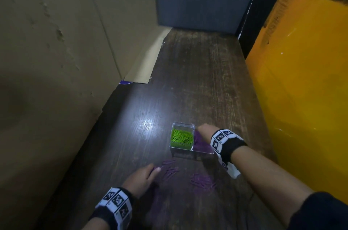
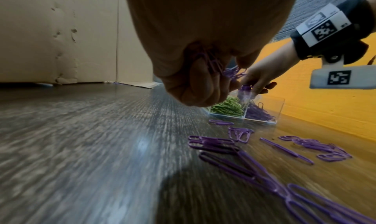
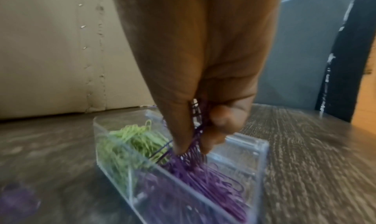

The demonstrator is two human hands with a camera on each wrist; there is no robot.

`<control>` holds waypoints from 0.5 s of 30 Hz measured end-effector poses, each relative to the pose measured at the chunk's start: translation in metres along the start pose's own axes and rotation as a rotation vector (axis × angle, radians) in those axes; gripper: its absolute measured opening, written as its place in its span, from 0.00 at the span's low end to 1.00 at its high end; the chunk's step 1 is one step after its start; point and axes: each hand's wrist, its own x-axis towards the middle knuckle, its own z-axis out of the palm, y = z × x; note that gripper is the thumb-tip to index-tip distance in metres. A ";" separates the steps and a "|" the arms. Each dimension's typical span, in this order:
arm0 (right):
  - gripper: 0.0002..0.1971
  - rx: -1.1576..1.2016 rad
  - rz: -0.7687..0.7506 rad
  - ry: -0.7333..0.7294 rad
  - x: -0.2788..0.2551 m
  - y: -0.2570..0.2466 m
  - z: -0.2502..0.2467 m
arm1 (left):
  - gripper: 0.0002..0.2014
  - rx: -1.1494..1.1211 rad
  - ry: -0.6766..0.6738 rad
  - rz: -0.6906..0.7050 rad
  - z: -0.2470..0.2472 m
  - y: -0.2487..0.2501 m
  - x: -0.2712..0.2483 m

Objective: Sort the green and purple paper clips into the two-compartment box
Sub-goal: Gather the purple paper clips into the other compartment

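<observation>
Fig.: Purple clips going into the clear two-compartment plastic box (image 1: 192, 151), centre-right of head view.
R hand (image 1: 204, 131) pinches a bunch of purple wire paper clips (image 3: 198, 148) over the right compartment; L hand (image 1: 140, 178) clenches more (image 2: 213, 63). Green wire paper clips (image 1: 181, 138) fill the left. Loose purple clips (image 1: 202, 181) lie lower centre on the dark wooden table (image 1: 197, 79). Likely light, stiff, slippery, prone to tangle; pinch small bunches by the loops.

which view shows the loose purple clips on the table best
The left wrist view: the loose purple paper clips lie close and sharp across the table. The head view shows them small and dim; the right wrist view only a purple blur at lower left.
</observation>
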 end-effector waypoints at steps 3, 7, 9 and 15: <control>0.20 0.129 -0.035 0.021 -0.005 0.011 -0.002 | 0.17 -0.007 -0.003 -0.011 0.001 0.001 0.001; 0.18 0.216 -0.031 0.106 -0.011 0.027 -0.005 | 0.17 -0.025 0.001 -0.021 0.001 0.008 0.004; 0.19 0.258 -0.063 0.153 -0.013 0.030 0.000 | 0.16 -0.021 -0.005 -0.014 0.000 0.011 0.005; 0.18 0.302 -0.213 0.281 -0.016 0.030 0.035 | 0.17 0.006 0.002 0.009 -0.005 0.017 0.016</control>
